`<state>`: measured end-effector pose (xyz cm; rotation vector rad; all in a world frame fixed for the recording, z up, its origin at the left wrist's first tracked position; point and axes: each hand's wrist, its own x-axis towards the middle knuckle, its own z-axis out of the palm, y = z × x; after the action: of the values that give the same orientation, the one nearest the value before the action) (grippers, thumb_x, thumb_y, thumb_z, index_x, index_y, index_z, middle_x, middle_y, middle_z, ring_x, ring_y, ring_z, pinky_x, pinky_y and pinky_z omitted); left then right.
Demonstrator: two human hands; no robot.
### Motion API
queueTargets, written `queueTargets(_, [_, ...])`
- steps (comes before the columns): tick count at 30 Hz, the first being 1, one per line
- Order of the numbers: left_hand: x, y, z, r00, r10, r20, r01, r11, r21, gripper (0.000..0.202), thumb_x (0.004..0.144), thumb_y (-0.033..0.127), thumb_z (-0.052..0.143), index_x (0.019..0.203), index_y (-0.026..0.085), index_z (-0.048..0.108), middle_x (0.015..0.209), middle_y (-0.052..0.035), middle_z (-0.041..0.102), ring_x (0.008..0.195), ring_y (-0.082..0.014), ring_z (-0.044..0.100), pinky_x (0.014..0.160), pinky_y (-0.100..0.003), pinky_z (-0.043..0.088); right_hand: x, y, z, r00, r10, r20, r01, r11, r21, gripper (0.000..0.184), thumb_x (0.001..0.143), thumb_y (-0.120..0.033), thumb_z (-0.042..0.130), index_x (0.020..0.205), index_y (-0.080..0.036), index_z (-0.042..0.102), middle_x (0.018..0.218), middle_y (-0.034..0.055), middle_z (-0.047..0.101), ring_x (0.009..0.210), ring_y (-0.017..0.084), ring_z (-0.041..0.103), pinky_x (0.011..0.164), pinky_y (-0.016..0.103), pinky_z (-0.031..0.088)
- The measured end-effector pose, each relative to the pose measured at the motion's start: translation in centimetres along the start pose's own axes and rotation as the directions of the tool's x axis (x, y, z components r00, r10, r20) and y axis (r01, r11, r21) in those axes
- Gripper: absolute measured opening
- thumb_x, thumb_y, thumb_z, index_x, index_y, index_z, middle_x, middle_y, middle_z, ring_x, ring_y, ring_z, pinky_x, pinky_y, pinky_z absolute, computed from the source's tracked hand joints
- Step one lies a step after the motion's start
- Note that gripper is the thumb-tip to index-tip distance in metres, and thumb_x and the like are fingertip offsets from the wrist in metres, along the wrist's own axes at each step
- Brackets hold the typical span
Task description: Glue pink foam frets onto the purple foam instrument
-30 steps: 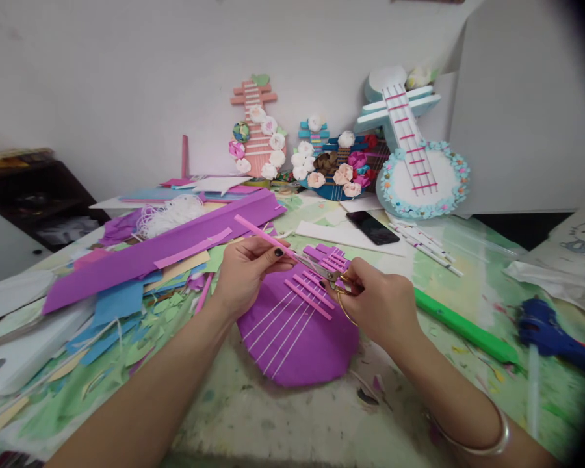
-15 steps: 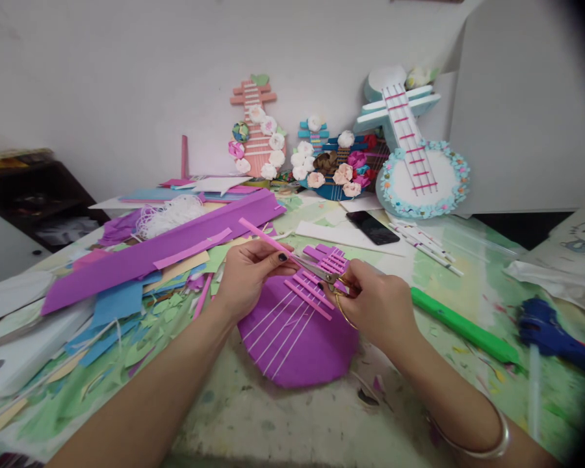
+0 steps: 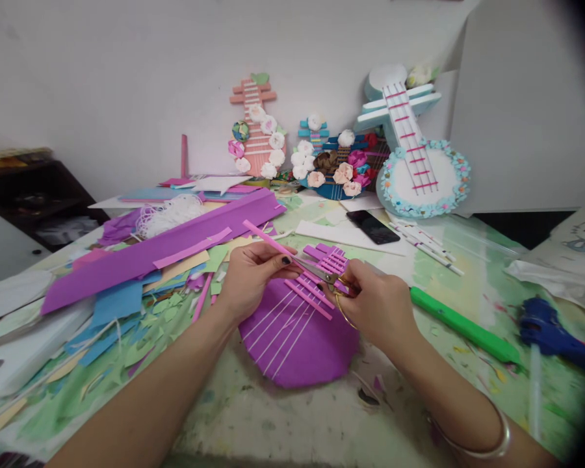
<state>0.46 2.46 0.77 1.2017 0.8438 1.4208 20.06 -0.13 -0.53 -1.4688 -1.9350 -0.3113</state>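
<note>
Between thumb and fingers, my left hand (image 3: 250,276) pinches a thin pink paper strip (image 3: 263,236) that sticks out to the upper left. My right hand (image 3: 377,296) grips gold-handled scissors (image 3: 329,278), their blades pointing left at the strip's end beside my left fingertips. Whether the blades touch the strip, I cannot tell. Under both hands lies a purple paper lute (image 3: 307,357) with white strings and several pink crossbars. Its neck (image 3: 334,260) points away from me, and my right hand and the scissors partly cover it.
Paper scraps (image 3: 146,325) and a long purple sheet (image 3: 166,244) spread over the left. At right lie a green cutter (image 3: 463,325), a blue glue gun (image 3: 556,335) and a black phone (image 3: 373,227). Decorated lutes (image 3: 422,146) lean at the wall, near a white string bundle (image 3: 170,214).
My left hand and the pink strip have shifted slightly to the right, toward the scissors. The right hand and the purple lute have stayed nearly still.
</note>
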Motion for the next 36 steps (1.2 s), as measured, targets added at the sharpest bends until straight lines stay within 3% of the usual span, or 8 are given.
queueTargets(10, [-0.18, -0.24, 0.14, 0.999, -0.034, 0.019, 0.033, 0.999, 0.027, 0.02, 0.062, 0.025, 0.081, 0.075, 0.012, 0.074, 0.064, -0.0082, 0.073, 0.06, -0.0215, 0.071, 0.062, -0.031, 0.062, -0.05, -0.24, -0.13, 0.999, 0.014, 0.031, -0.013, 1.0, -0.011, 0.027, 0.074, -0.043, 0.061, 0.064, -0.019, 0.053, 0.05, -0.0012, 0.056, 0.045, 0.012, 0.047, 0.048, 0.022, 0.024])
queueTargets(15, [-0.14, -0.41, 0.01, 0.999, -0.026, 0.023, 0.025, 1.0, 0.018, 0.02, 0.062, 0.025, 0.081, 0.076, 0.012, 0.074, 0.065, -0.0084, 0.073, 0.059, -0.0207, 0.07, 0.059, -0.028, 0.061, -0.1, -0.15, -0.01, 1.0, 0.002, -0.004, -0.003, 1.0, -0.03, 0.028, 0.075, -0.044, 0.058, 0.064, -0.019, 0.055, 0.049, -0.0009, 0.056, 0.043, 0.012, 0.046, 0.047, 0.022, 0.023])
queueTargets(25, [-0.2, -0.38, 0.31, 0.997, -0.041, 0.06, 0.039, 0.999, 0.028, 0.015, 0.063, 0.023, 0.079, 0.067, 0.011, 0.071, 0.059, -0.006, 0.071, 0.057, -0.0181, 0.07, 0.056, -0.023, 0.059, 0.01, -0.25, -0.14, 0.999, 0.01, 0.039, -0.008, 0.999, -0.036, 0.026, 0.072, -0.043, 0.063, 0.067, -0.019, 0.056, 0.051, -0.0004, 0.059, 0.045, 0.013, 0.049, 0.048, 0.022, 0.023])
queueTargets(36, [-0.24, -0.58, 0.23, 0.996, -0.057, 0.061, 0.055, 0.998, 0.024, 0.013, 0.065, 0.022, 0.077, 0.066, 0.011, 0.071, 0.057, -0.0057, 0.07, 0.055, -0.0172, 0.069, 0.056, -0.023, 0.059, -0.11, 0.14, 0.19, 1.0, 0.0, -0.029, -0.002, 0.998, -0.055, 0.026, 0.071, -0.042, 0.062, 0.063, -0.019, 0.056, 0.047, -0.0007, 0.058, 0.042, 0.012, 0.047, 0.047, 0.022, 0.021])
